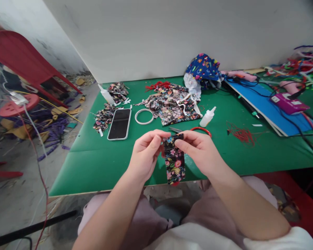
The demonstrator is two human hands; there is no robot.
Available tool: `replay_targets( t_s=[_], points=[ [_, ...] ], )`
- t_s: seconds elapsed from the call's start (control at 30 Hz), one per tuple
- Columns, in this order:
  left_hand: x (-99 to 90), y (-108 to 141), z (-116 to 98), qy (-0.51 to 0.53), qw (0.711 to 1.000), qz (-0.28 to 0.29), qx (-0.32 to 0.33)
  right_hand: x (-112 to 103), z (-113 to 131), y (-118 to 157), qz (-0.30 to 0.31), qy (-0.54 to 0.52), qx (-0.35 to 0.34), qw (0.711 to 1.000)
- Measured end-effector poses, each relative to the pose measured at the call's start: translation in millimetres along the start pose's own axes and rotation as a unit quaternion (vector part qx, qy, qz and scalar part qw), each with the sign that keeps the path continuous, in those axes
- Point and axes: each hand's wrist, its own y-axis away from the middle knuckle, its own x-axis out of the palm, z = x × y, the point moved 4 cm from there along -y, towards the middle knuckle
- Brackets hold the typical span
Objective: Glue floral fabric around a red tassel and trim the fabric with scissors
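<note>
The left hand (146, 152) and the right hand (200, 147) both grasp the upper end of a black floral fabric strip (174, 159), the fingers of each pinching it near a corner; the strip hangs down below the fingers, over the near edge of the green desk (94, 166). Just beyond the fingers lie red-handled scissors (205, 130), partly hidden by the right hand. Beyond the left fingers, a white ring (144, 123) sits beside a phone (119, 124). Farther out from the fingers is a floral fabric pile (173, 104), with a white bottle (208, 117) standing near its right side.
</note>
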Motion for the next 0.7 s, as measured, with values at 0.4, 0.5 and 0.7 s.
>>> replay_targets(
  t_s=[0.4,0.5,0.7],
  points=[
    [4.0,-1.9,4.1,0.031,0.997,0.005,-0.077,-0.6,4.9,2.4,-0.002,0.053,-0.022,0.998],
    [3.8,-2.9,6.3,0.049,0.995,-0.001,-0.091,-2.0,3.2,2.2,-0.004,0.063,-0.022,0.998],
    [-3.9,-6.5,4.8,-0.05,0.999,0.012,-0.014,-4.5,2.2,3.2,-0.014,0.097,-0.031,0.995]
  ],
)
